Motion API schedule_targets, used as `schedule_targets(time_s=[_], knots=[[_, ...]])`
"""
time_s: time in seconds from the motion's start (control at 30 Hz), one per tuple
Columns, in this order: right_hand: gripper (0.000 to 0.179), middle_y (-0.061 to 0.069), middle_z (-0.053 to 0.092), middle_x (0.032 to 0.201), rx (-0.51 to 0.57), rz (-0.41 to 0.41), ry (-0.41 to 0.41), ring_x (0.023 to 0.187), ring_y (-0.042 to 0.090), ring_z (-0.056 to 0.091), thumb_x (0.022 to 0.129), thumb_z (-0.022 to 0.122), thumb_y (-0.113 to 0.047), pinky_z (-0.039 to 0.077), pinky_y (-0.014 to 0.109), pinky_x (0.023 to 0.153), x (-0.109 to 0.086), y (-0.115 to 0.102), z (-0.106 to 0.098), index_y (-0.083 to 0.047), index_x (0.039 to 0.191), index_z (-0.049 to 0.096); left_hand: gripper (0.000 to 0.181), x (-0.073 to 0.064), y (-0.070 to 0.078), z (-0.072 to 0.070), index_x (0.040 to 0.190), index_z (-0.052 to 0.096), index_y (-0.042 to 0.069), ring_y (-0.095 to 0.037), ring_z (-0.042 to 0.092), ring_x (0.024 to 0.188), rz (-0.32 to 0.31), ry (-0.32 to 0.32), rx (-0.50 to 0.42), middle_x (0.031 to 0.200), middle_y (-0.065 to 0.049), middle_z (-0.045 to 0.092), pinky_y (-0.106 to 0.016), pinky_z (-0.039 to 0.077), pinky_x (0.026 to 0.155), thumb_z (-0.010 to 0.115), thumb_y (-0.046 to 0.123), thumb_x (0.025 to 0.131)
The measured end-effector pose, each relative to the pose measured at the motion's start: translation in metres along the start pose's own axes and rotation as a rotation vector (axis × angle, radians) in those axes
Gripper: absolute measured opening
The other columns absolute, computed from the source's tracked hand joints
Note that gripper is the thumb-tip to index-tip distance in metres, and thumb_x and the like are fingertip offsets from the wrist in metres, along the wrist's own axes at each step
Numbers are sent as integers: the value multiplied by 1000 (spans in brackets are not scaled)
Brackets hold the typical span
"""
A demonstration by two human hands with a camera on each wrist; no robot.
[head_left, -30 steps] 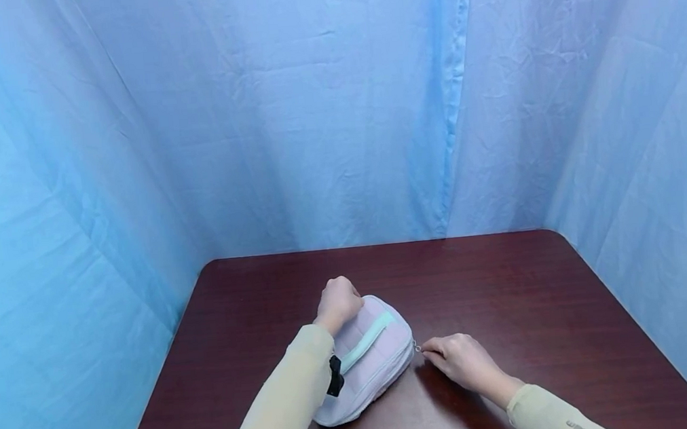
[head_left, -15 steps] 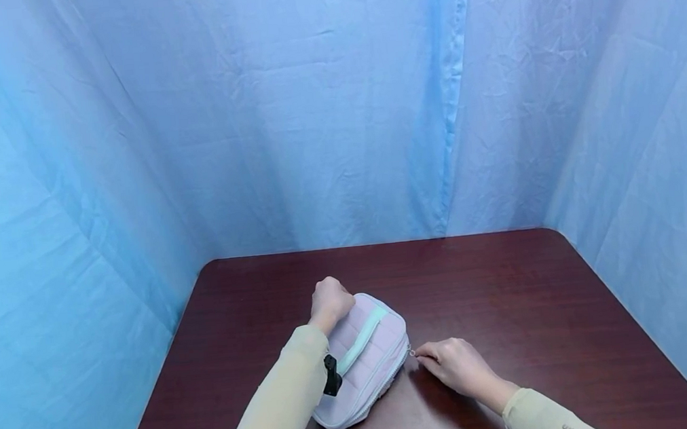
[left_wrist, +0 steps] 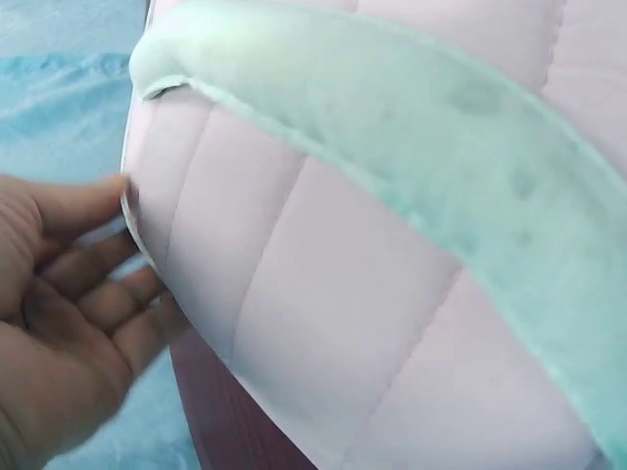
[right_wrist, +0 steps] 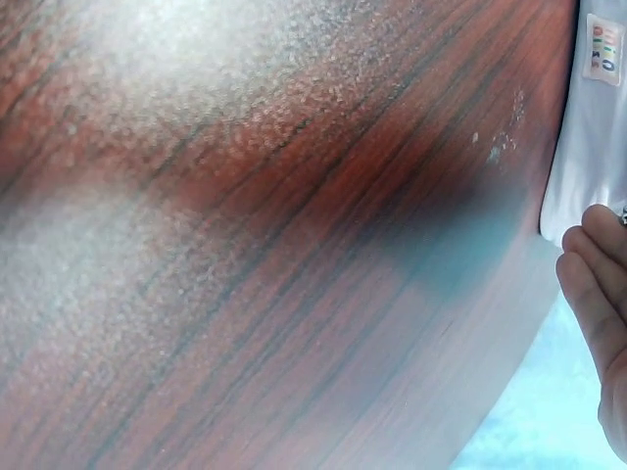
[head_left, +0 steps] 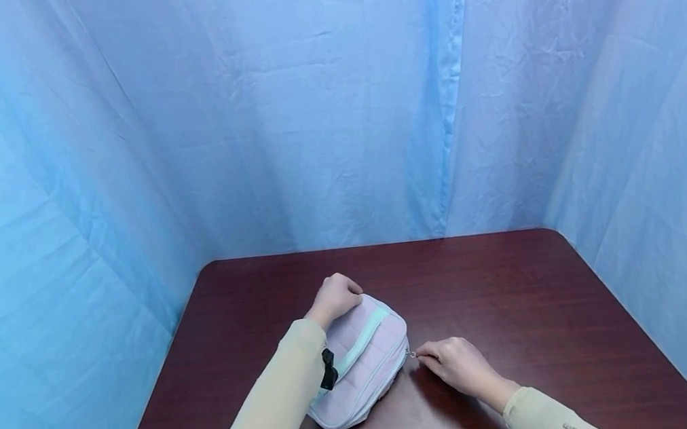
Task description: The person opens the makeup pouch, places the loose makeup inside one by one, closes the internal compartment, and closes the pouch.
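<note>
A pale lilac quilted pouch (head_left: 366, 369) with a mint-green strap (head_left: 361, 342) lies on the dark wooden table (head_left: 510, 295). My left hand (head_left: 337, 297) grips the pouch's far end, fingers curled over it. In the left wrist view those fingers (left_wrist: 88, 284) touch the pouch (left_wrist: 333, 333) at its edge, below the strap (left_wrist: 441, 166). My right hand (head_left: 455, 365) pinches the small metal zipper pull (head_left: 413, 355) at the pouch's right corner. The right wrist view shows its fingers (right_wrist: 598, 294) beside the pouch's pale fabric (right_wrist: 588, 147) and bare table (right_wrist: 245, 245).
Blue cloth curtains (head_left: 310, 108) close in the table at the back and on both sides. The table's rounded far corners (head_left: 556, 231) touch the curtains. Bare wood lies to the right of and behind the pouch.
The pouch has shifted slightly towards me and to the left. The right hand, still pinching the zipper pull, moved a little nearer with it. The left hand kept its grip.
</note>
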State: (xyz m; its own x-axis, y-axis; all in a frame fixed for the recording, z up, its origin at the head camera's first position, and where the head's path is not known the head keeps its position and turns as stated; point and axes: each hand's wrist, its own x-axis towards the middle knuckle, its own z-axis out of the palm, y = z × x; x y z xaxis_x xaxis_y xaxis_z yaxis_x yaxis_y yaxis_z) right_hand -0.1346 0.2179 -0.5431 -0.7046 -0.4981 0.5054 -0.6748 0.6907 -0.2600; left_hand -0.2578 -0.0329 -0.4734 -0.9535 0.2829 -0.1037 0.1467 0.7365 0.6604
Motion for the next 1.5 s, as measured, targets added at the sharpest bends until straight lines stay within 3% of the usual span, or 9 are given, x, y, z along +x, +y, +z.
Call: schedule_targets(time_s=[0.1,0.2,0.3,0.43,0.8,1.03,1.3,1.5], knots=[[16,-8,77,81,3,-6,7,68,6,71,78,84,-4,55,25,56,0,1,0,-14,89,79,22,1,8,5,117,77,5,-25,68,112,132,-112,3,116,-10,75,-38,59,89,67,12,98],[16,-8,77,81,4,-11,10,68,5,70,78,84,-4,54,24,55,0,2,1,-14,89,79,23,2,21,12,119,77,11,-19,65,119,232,-241,50,121,-3,74,-31,56,92,66,17,100],[15,-9,76,81,-3,-12,11,68,5,70,79,84,-5,55,25,56,0,4,1,-15,89,79,22,3,31,20,118,79,17,-8,65,110,321,-356,152,121,4,74,-22,53,85,68,19,99],[13,-10,76,80,-13,-8,-2,67,4,70,80,83,-8,55,25,56,-1,5,2,-16,88,78,24,4,38,30,118,79,21,-1,63,100,410,-431,302,118,9,74,-16,50,79,70,20,96],[12,-11,76,80,-9,-20,-2,67,3,69,81,83,-8,54,24,56,-1,5,3,-16,87,77,14,7,39,34,106,82,18,2,65,88,540,-425,441,99,13,76,-12,50,74,73,19,96],[14,-10,75,80,-1,-3,35,68,3,69,78,84,-5,55,24,57,-1,5,4,-15,87,77,13,7,30,28,104,83,19,-5,70,96,601,-319,511,100,11,77,-18,54,85,72,21,97],[15,-11,75,79,7,5,36,68,3,69,78,84,-5,54,23,57,1,4,5,-15,87,77,18,4,14,19,112,81,11,-9,70,99,468,-249,385,106,3,78,-20,57,82,70,18,99],[16,-10,76,80,15,2,37,68,3,69,78,83,-4,54,23,57,4,3,5,-15,87,78,19,0,7,12,113,80,10,-11,71,99,384,-189,347,106,1,78,-23,58,81,70,17,98]])
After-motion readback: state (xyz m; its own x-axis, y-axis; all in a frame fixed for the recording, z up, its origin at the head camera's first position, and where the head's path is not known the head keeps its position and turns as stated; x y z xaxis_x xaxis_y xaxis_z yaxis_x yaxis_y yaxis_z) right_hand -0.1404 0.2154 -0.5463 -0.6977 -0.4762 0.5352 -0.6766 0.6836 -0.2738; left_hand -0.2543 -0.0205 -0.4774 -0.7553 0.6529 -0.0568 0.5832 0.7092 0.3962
